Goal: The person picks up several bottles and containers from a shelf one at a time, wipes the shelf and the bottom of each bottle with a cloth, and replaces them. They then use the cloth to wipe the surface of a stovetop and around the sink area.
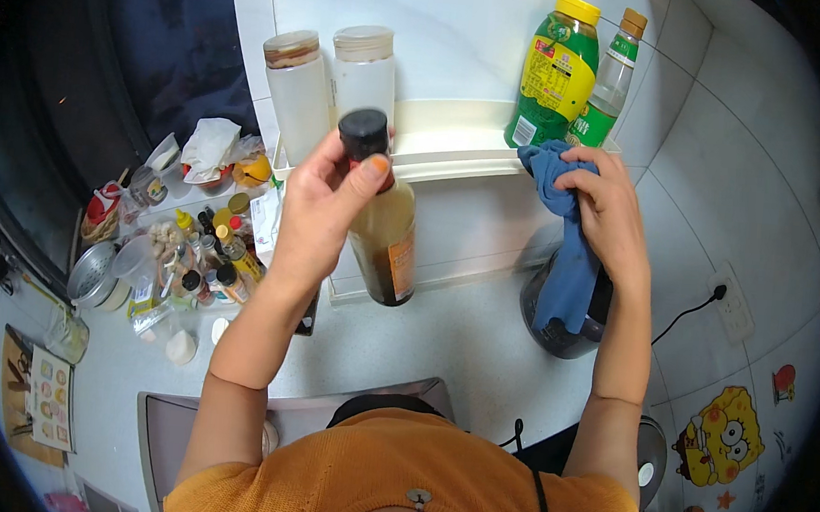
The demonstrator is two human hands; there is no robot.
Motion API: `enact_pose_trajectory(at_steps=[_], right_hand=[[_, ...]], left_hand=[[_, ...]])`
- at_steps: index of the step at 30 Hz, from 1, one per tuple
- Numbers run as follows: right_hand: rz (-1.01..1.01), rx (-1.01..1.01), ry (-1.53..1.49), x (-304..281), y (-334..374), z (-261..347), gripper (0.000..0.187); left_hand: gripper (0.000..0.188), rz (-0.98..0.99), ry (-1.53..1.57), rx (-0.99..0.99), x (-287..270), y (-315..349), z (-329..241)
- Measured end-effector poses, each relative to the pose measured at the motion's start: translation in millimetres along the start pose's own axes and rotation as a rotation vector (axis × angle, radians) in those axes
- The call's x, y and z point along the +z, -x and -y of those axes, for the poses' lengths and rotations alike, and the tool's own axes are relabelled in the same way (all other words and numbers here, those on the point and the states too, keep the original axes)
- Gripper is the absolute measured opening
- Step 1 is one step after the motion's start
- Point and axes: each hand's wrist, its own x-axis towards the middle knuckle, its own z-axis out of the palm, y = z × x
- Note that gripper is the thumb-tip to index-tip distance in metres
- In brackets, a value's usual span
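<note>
My left hand (324, 198) is closed around the neck of a glass sauce bottle (384, 245) with a black cap and an orange label. Dark liquid fills its lower part, and it hangs in the air before the white wall shelf (450, 154). At the shelf's right end, my right hand (603, 208) grips a blue cloth (568, 277) that dangles down in front of a dark round pot or appliance (539, 308). Just behind that hand, a green and yellow squeeze bottle (553, 81) and a clear bottle with a green label (604, 94) stand on the shelf.
Two frosted jars (298, 96) with lids stand on the shelf's left. Several small condiment bottles (225, 253) crowd the counter at left, near a metal colander (95, 272). A sink (165, 429) lies close to my body. A plugged-in cord (686, 318) hangs at right.
</note>
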Motion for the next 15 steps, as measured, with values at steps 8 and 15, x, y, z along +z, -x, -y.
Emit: enact_pose_trajectory(at_steps=[8, 15], right_hand=[[-0.062, 0.129, -0.255, 14, 25, -33, 0.019], [-0.121, 0.209, -0.413, 25, 43, -50, 0.019]], left_hand=[[0.037, 0.057, 0.157, 0.235, 27, -60, -55], [0.039, 0.071, 0.168, 0.383, 49, -113, -78]])
